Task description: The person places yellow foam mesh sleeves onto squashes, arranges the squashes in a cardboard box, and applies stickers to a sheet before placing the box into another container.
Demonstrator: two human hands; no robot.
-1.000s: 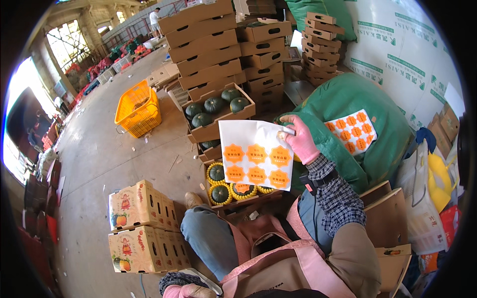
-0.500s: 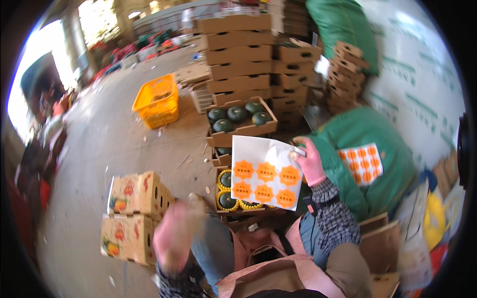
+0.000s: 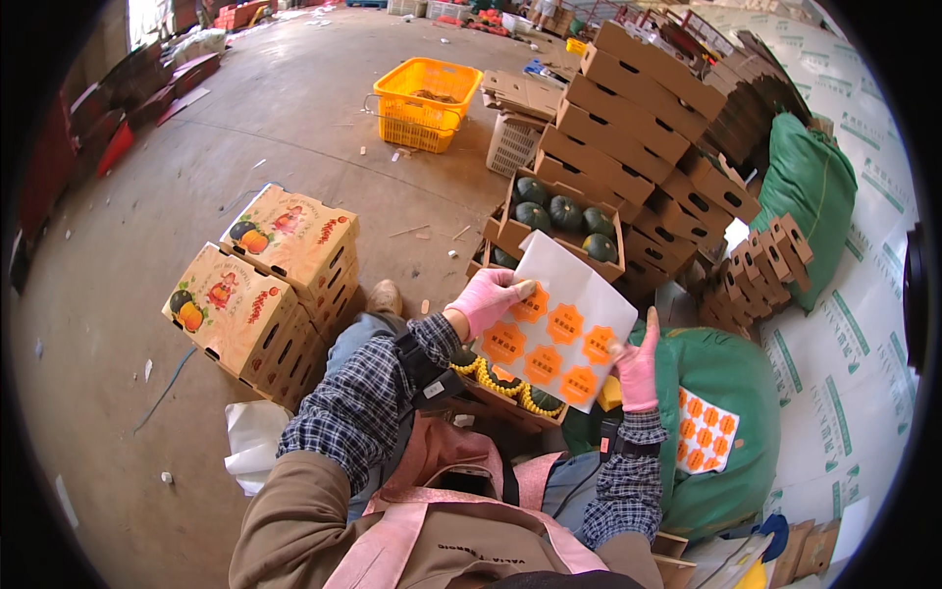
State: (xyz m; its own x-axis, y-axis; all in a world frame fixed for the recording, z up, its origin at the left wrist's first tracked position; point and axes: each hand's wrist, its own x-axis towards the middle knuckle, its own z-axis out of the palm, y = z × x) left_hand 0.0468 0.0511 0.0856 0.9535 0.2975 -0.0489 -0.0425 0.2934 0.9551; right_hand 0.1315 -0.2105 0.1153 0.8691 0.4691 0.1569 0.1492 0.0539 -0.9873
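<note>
A white sheet of orange scalloped stickers (image 3: 564,322) is held tilted in front of me, over an open box of pumpkins. My left hand (image 3: 486,302), in a pink glove with bare fingertips, pinches it at the upper-left sticker. Whether that sticker has come off the backing I cannot tell. At the opposite edge, my right hand (image 3: 638,368), gloved alike, grips the sheet with the thumb on its face and a finger pointing up. Below the sheet, dark green pumpkins in yellow foam nets (image 3: 500,381) are partly hidden.
An open carton of dark green pumpkins (image 3: 566,213) stands just beyond, before stacked brown cartons (image 3: 628,108). Printed cartons (image 3: 240,314) are piled at left. Another sticker sheet (image 3: 706,432) lies on a green sack (image 3: 751,412) at right. A yellow crate (image 3: 422,103) sits farther off.
My left hand has come up from the lower left to the sheet and now pinches it. My right hand has shifted down along its right edge. The view has turned and tilted.
</note>
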